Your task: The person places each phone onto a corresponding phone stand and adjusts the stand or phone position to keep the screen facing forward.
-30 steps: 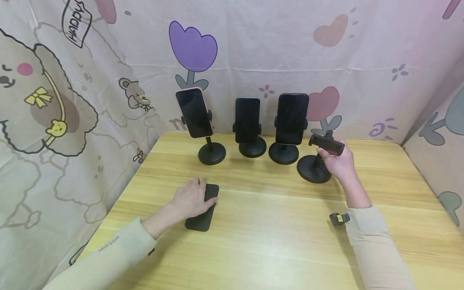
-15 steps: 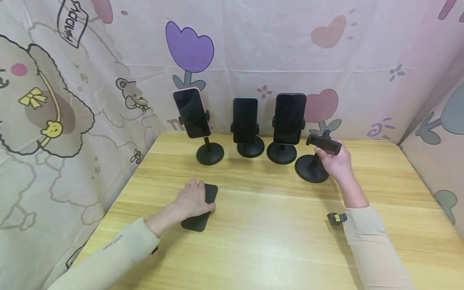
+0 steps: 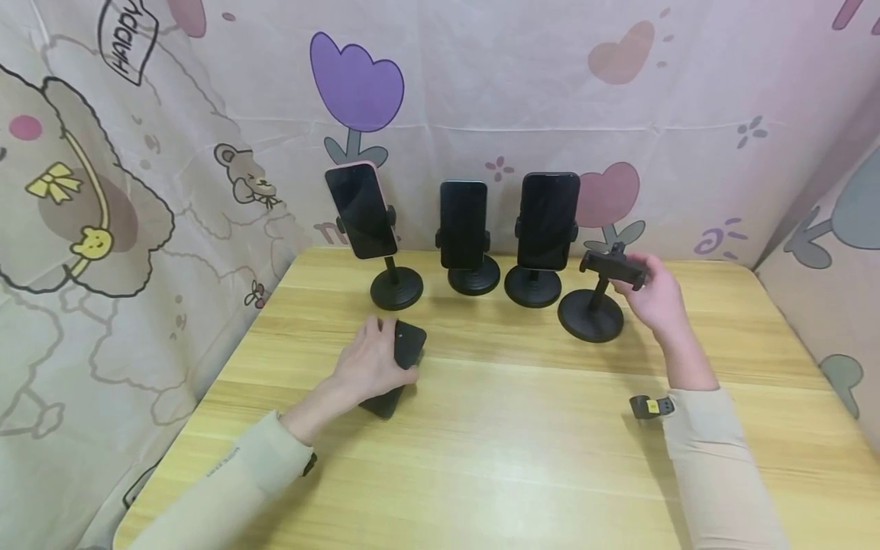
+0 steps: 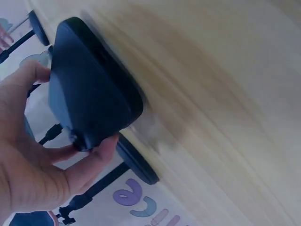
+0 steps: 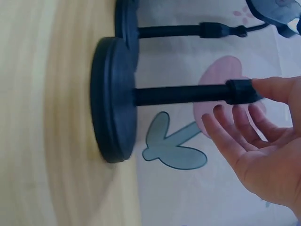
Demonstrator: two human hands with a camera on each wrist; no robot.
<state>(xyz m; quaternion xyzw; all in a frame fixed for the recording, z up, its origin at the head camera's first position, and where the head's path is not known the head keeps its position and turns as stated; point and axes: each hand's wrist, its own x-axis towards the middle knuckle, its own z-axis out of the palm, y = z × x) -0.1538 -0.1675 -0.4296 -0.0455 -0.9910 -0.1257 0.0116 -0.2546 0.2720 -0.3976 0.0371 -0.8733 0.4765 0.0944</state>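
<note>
My left hand (image 3: 364,363) grips a dark smartphone (image 3: 410,345) by its long edges, fingers on one side and thumb on the other. In the left wrist view the phone (image 4: 89,89) is tilted, one end close to the tabletop. At the right, my right hand (image 3: 658,302) is at the head of an unloaded black phone stand (image 3: 591,317), just behind its clamp (image 3: 614,267). The right wrist view has the thumb on the collar (image 5: 240,92) atop the stem, with curled fingers right beside it. The stand's round base rests on the table.
Three more black stands line the back of the wooden table (image 3: 522,458), holding a pink-edged phone (image 3: 360,210), a smaller phone (image 3: 464,225) and a dark phone (image 3: 548,221). A patterned cloth (image 3: 481,84) hangs right behind them.
My left hand has curled round the phone, tilted it up and shifted it slightly away from me. The right hand has moved slightly right at the stand's head, its thumb now behind the clamp.
</note>
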